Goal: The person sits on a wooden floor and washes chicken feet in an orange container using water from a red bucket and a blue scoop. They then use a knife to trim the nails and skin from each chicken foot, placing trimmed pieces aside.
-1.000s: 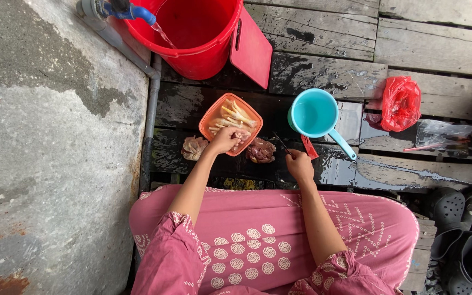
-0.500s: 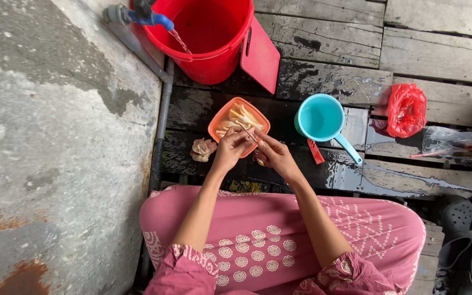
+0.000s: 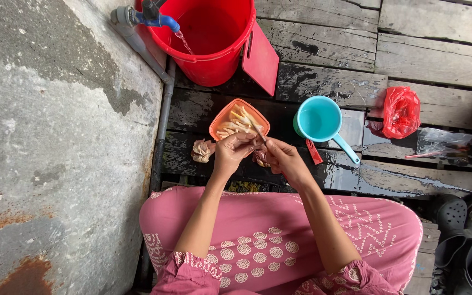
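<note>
Both hands meet just below the orange bowl [image 3: 220, 121] — the left hand [image 3: 230, 154] pinching a pale chicken piece [image 3: 245, 141], the right hand [image 3: 282, 158] closed around a knife [image 3: 259, 133] laid against it.

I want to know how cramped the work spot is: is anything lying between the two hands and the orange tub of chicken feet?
Nothing visible does. The left hand and right hand meet at the near rim of the orange tub; the meat scrap lies off to the left.

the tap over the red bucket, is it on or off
On: a thin stream of water runs from the blue tap into the red bucket.
</note>
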